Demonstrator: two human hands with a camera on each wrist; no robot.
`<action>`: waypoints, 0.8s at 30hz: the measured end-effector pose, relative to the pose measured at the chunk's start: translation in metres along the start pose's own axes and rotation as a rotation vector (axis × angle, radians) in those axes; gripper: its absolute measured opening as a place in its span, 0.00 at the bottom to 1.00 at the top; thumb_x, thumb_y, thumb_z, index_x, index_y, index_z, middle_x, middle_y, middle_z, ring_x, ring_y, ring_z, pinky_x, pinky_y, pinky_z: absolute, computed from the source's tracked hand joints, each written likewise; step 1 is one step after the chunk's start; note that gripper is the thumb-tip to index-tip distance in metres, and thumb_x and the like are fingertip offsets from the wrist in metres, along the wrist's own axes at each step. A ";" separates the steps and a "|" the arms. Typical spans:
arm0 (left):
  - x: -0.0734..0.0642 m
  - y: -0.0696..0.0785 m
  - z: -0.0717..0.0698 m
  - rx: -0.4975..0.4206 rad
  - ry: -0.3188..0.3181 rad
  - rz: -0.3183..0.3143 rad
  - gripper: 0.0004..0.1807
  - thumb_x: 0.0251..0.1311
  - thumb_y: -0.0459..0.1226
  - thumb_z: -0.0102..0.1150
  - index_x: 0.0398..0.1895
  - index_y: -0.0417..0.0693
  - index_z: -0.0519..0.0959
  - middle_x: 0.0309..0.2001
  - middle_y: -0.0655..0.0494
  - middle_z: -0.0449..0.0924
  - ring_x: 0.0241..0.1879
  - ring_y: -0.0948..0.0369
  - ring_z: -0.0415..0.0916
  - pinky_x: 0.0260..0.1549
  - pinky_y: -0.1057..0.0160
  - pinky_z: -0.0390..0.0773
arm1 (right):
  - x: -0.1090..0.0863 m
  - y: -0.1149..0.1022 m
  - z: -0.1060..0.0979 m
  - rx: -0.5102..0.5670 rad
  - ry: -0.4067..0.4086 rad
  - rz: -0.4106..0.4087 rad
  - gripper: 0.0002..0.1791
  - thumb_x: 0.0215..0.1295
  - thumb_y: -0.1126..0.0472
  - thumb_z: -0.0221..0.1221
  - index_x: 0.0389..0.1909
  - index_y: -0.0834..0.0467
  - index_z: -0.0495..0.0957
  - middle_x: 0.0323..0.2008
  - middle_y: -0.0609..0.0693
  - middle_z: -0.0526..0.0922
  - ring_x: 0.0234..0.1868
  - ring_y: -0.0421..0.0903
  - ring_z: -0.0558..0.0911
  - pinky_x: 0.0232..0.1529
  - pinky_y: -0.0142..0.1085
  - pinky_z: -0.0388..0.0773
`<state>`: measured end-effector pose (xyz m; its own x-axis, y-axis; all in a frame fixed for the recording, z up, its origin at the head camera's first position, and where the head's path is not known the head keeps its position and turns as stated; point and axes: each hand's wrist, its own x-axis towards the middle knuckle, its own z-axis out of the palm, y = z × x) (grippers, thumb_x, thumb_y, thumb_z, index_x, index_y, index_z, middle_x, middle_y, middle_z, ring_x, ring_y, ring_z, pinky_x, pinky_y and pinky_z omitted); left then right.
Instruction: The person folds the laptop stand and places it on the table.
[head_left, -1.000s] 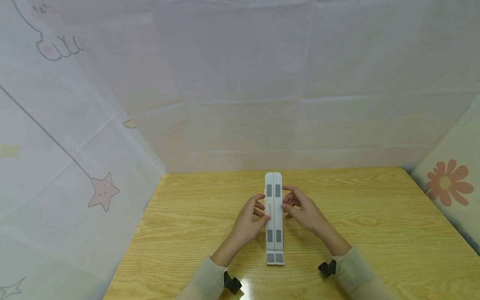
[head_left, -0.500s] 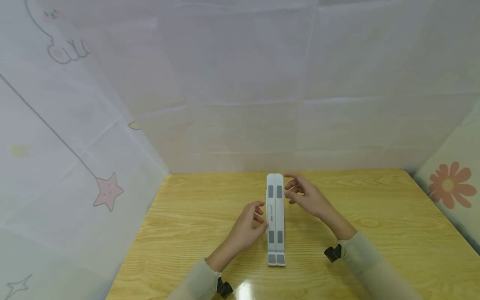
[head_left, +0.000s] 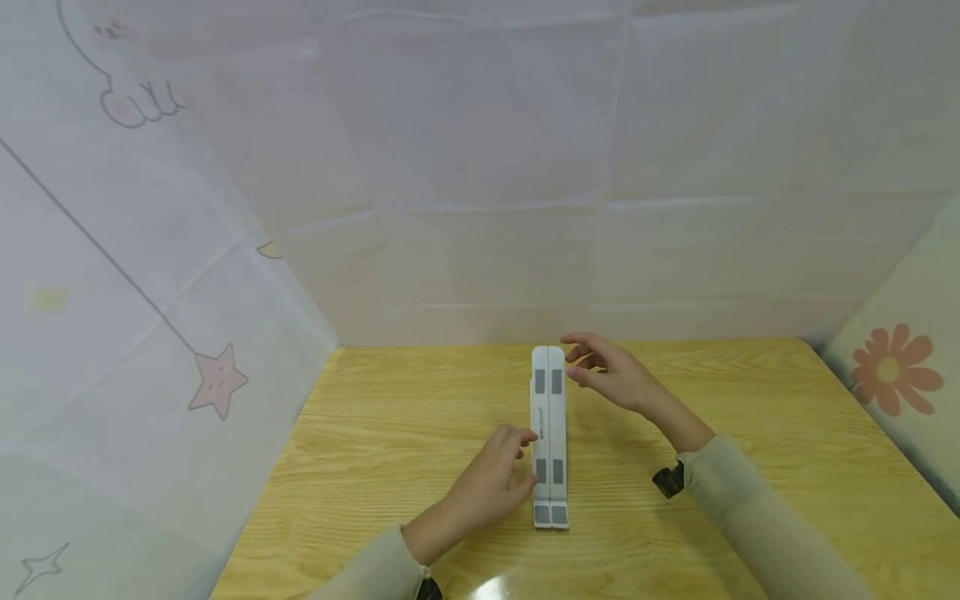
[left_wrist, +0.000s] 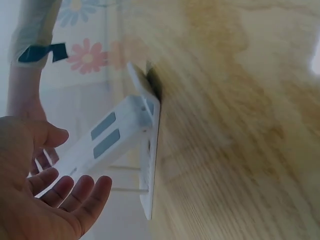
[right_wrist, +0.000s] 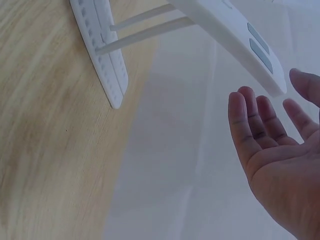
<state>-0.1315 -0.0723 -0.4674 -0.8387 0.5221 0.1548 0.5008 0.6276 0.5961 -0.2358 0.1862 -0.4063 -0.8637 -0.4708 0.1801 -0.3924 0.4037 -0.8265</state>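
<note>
A white folding laptop stand (head_left: 557, 425) stands on the table with its two halves side by side and its top raised at a slant. Grey rubber strips (left_wrist: 106, 143) mark the upper face. Two thin struts (right_wrist: 145, 36) prop it up from a notched base (right_wrist: 107, 70). My left hand (head_left: 491, 479), fingers relaxed and spread, is beside the lower left side of the stand. At the raised far end, my right hand (head_left: 615, 379) has its fingers loosely bent around the right side, gripping nothing; the right wrist view shows a gap between its fingertips and the stand's edge.
The wooden table (head_left: 390, 417) meets a pale cloth backdrop (head_left: 480, 208) at its far edge. Cloth walls with a printed star (head_left: 217, 381) and flower (head_left: 892, 369) flank it. Dark wrist devices (head_left: 667, 480) sit at the sleeve cuffs.
Both hands have come off the middle of the stand. The left hand has moved nearer along its side, the right hand farther to its raised end. The stand stays in place.
</note>
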 end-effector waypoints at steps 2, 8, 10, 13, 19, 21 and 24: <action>-0.003 0.002 0.001 0.083 -0.025 0.034 0.29 0.66 0.39 0.65 0.67 0.45 0.67 0.59 0.52 0.70 0.56 0.60 0.71 0.53 0.66 0.79 | 0.003 -0.002 -0.002 -0.012 -0.027 -0.001 0.27 0.75 0.55 0.59 0.71 0.53 0.68 0.55 0.59 0.78 0.51 0.52 0.82 0.46 0.43 0.83; -0.005 0.013 0.004 0.212 -0.062 0.105 0.29 0.64 0.40 0.67 0.66 0.46 0.69 0.59 0.53 0.74 0.59 0.59 0.72 0.57 0.64 0.78 | 0.013 -0.004 -0.005 -0.056 -0.064 -0.008 0.28 0.74 0.53 0.60 0.72 0.52 0.68 0.61 0.59 0.77 0.57 0.55 0.80 0.52 0.50 0.82; -0.006 0.016 0.005 0.252 -0.067 0.131 0.29 0.63 0.40 0.68 0.66 0.45 0.70 0.58 0.53 0.75 0.58 0.59 0.72 0.56 0.65 0.79 | 0.016 -0.004 -0.005 -0.061 -0.069 -0.005 0.29 0.73 0.52 0.60 0.72 0.51 0.68 0.63 0.59 0.76 0.58 0.55 0.80 0.54 0.52 0.81; -0.007 0.018 0.009 0.324 -0.081 0.194 0.29 0.63 0.41 0.69 0.66 0.46 0.72 0.59 0.54 0.76 0.58 0.59 0.73 0.55 0.66 0.79 | 0.019 -0.005 -0.005 -0.058 -0.079 -0.001 0.29 0.73 0.51 0.60 0.72 0.49 0.69 0.65 0.60 0.74 0.59 0.56 0.79 0.55 0.53 0.80; -0.011 0.010 0.017 0.387 -0.145 0.368 0.26 0.65 0.40 0.66 0.66 0.52 0.74 0.63 0.55 0.75 0.59 0.61 0.72 0.57 0.68 0.77 | 0.024 -0.004 -0.004 -0.013 -0.097 0.008 0.27 0.74 0.50 0.59 0.71 0.48 0.70 0.66 0.59 0.73 0.60 0.55 0.78 0.55 0.53 0.80; -0.010 0.005 0.020 0.410 -0.170 0.423 0.26 0.66 0.41 0.66 0.67 0.53 0.74 0.64 0.55 0.74 0.61 0.60 0.72 0.59 0.68 0.76 | 0.025 -0.002 -0.004 0.004 -0.097 0.024 0.26 0.74 0.49 0.58 0.70 0.46 0.71 0.66 0.58 0.73 0.59 0.53 0.79 0.55 0.51 0.80; -0.009 -0.001 0.022 0.468 -0.197 0.502 0.25 0.68 0.42 0.64 0.68 0.55 0.73 0.66 0.56 0.74 0.62 0.60 0.72 0.61 0.68 0.75 | 0.025 0.000 -0.004 0.043 -0.099 0.047 0.24 0.74 0.48 0.58 0.69 0.45 0.72 0.63 0.55 0.76 0.56 0.51 0.79 0.54 0.49 0.81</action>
<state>-0.1194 -0.0650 -0.4865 -0.4509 0.8798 0.1504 0.8925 0.4433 0.0828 -0.2590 0.1776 -0.3994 -0.8445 -0.5281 0.0891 -0.3366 0.3939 -0.8553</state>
